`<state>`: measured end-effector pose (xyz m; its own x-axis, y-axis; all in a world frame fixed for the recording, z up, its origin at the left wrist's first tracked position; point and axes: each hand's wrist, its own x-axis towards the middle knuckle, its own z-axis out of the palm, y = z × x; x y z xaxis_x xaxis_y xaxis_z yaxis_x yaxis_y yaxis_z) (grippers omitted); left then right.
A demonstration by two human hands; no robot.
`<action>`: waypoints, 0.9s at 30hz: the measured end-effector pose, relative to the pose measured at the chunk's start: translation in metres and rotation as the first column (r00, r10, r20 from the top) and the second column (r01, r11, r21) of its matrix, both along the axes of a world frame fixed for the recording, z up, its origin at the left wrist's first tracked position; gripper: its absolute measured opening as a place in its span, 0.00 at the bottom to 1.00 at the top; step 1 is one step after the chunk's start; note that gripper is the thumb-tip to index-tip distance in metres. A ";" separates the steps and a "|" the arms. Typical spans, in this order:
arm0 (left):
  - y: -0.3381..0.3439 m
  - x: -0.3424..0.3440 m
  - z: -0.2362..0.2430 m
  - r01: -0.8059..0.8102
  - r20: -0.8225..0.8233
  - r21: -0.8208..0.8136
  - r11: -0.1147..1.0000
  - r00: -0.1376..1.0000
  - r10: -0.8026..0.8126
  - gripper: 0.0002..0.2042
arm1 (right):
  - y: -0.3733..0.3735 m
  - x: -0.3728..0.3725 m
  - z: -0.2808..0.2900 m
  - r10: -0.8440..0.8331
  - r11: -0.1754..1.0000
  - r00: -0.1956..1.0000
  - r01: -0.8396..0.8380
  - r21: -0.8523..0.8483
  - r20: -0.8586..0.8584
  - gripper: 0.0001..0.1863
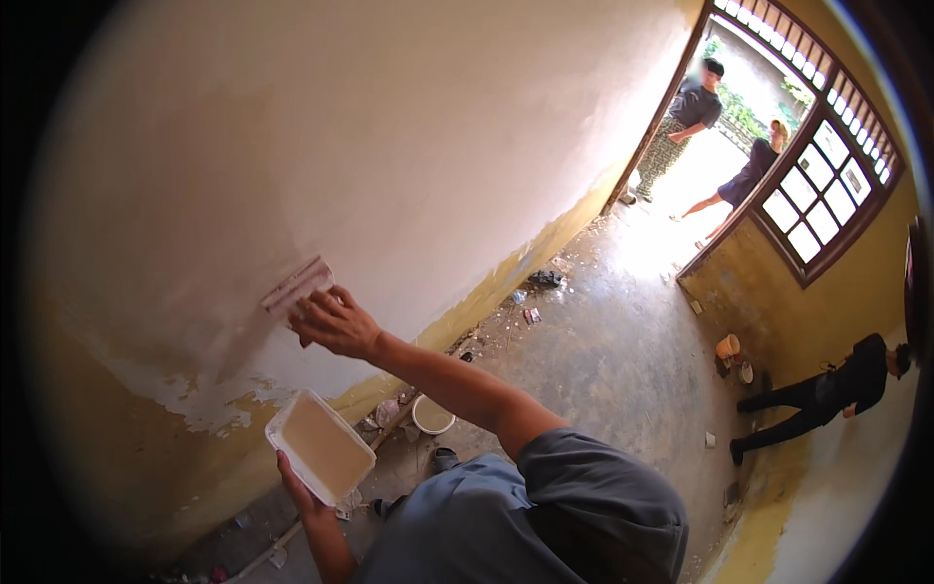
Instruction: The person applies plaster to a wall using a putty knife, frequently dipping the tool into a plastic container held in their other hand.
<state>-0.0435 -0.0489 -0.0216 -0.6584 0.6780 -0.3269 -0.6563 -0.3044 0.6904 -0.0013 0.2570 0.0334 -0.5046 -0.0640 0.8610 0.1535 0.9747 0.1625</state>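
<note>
My right hand [336,323] is closed around a wide-bladed putty knife [295,282], its blade against or very close to the wall [389,146]. Pale plaster coats the upper wall, while yellowish paint with flaking patches shows lower down. Below, my left hand [300,489] grips a white rectangular tray [341,421] by its near left side, the fingers partly hidden under it. Smooth beige putty lies in the tray, which is tilted in the view.
A white bucket [433,415] stands on the concrete floor [593,341] near the wall base, among scattered debris. Two people [693,107] are at the bright doorway. Another person in black [827,389] stands at right, near an orange bucket [728,346].
</note>
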 end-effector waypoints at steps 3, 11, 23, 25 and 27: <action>0.001 0.006 0.004 -0.034 -0.012 -0.086 0.996 0.999 0.033 0.34 | -0.024 0.015 -0.005 0.103 0.968 0.991 -0.121 -0.219 -0.091 0.24; 0.002 0.009 0.003 0.013 -0.055 -0.109 0.994 0.998 -0.020 0.36 | -0.027 -0.035 0.127 0.176 0.573 0.959 -0.282 -0.769 -0.221 0.06; 0.023 0.003 0.003 0.115 -0.068 -0.026 0.993 0.991 -0.117 0.35 | -0.017 0.042 0.137 0.080 0.600 0.937 -0.317 -0.735 -0.340 0.10; 0.027 0.004 0.009 0.116 -0.046 -0.025 0.993 0.992 -0.117 0.34 | -0.020 0.045 0.136 0.100 0.584 0.945 -0.310 -0.750 -0.312 0.10; 0.031 0.007 0.009 0.081 -0.108 -0.081 0.993 0.990 -0.089 0.34 | -0.025 0.054 0.136 0.111 0.559 0.951 -0.301 -0.773 -0.290 0.11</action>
<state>-0.0363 -0.0179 -0.0121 -0.6344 0.7092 -0.3077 -0.5956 -0.1946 0.7793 0.0526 0.2325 0.1694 -0.3943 0.6161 0.6819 -0.1351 0.6951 -0.7061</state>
